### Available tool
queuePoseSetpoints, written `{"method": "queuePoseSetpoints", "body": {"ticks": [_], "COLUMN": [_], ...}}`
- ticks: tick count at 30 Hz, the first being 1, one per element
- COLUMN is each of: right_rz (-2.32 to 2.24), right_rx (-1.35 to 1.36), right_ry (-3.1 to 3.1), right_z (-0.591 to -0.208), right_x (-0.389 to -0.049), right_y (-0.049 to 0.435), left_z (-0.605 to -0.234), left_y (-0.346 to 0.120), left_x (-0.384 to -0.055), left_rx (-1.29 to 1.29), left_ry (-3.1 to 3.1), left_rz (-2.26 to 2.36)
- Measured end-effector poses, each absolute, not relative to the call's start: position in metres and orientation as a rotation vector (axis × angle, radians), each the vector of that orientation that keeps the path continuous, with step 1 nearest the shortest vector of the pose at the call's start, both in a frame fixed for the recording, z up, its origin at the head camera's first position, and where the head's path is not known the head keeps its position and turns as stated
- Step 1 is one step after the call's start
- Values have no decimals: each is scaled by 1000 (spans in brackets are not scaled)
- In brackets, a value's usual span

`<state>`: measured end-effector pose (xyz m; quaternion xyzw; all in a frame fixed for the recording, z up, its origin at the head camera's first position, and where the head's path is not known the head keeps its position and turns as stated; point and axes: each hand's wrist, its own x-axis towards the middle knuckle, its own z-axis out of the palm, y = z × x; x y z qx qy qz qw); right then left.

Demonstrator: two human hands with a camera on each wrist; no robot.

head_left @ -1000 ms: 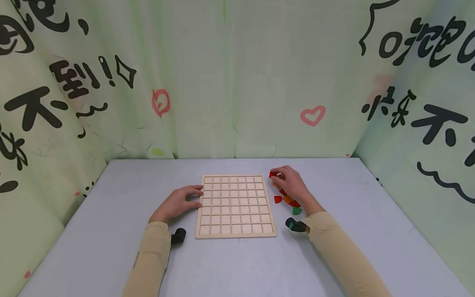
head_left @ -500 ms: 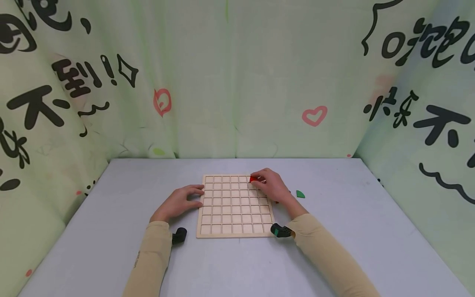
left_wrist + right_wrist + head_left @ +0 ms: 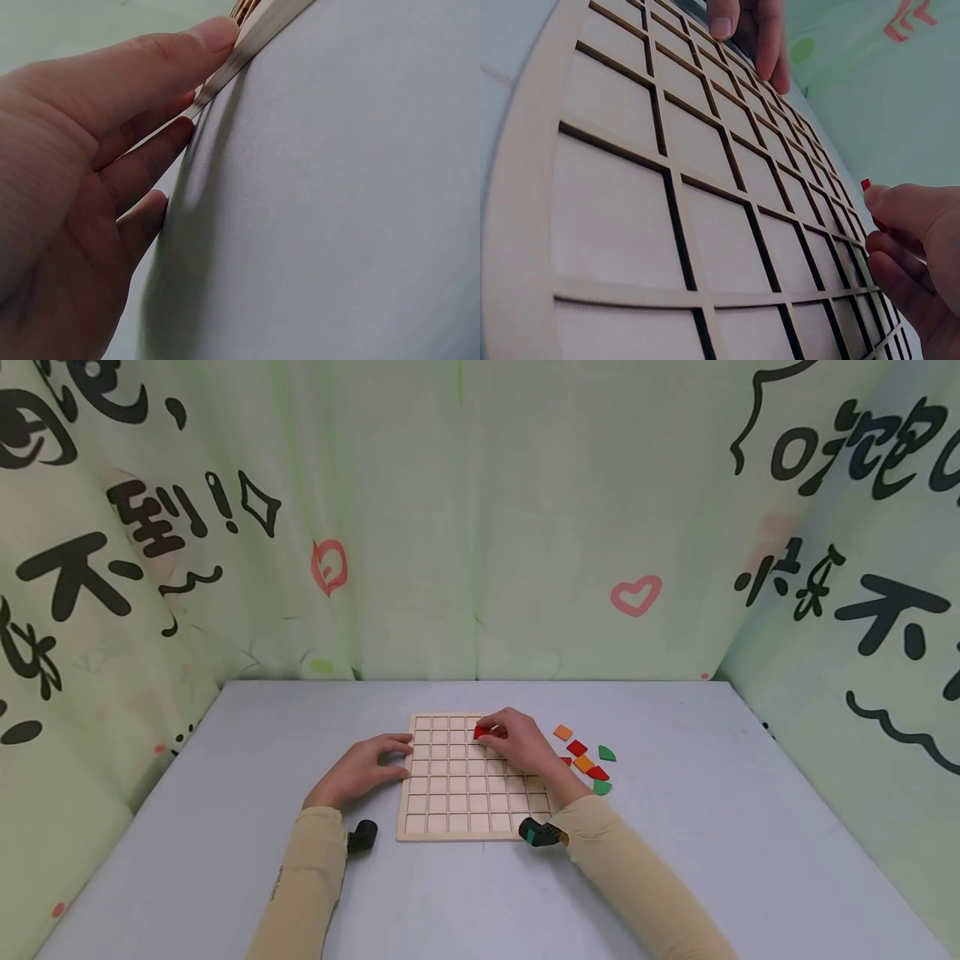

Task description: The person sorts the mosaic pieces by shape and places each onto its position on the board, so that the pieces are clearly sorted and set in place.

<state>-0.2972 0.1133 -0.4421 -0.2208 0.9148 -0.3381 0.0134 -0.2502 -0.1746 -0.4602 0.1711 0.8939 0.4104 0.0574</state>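
Observation:
A light wooden grid board [image 3: 448, 783] with square cells lies flat on the table. At its left edge rests my left hand [image 3: 362, 768]; in the left wrist view the fingertips touch the board's side [image 3: 259, 34] with fingers fairly straight. My right hand [image 3: 522, 743] is over the upper right part of the board and pinches a small red piece [image 3: 481, 732] between thumb and fingers. In the right wrist view only a corner of this red piece [image 3: 866, 184] shows past the thumb; its full shape is hidden.
Right of the board lie loose flat pieces: orange [image 3: 563, 732], red [image 3: 577, 748] and green [image 3: 607, 753] ones, with several more close by. The right forearm partly covers the board's right edge. A printed curtain [image 3: 420, 527] hangs behind the table [image 3: 480, 902].
My right hand has carried the red piece leftward from the loose pieces to above the board, uncovering the pieces at the right. The left hand has stayed at the board's edge.

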Motion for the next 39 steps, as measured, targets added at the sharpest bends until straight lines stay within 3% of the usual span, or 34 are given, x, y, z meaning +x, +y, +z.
{"method": "queuePoseSetpoints", "body": {"ticks": [39], "right_rz": [-947], "right_rx": [-865], "right_ry": [2824], "right_z": [-448], "right_x": [-287], "right_y": [81], "left_z": [-457], "left_y": [-173], "left_x": [-249], "left_rx": [492], "left_ry": [2714], "left_rz": [1225]}}
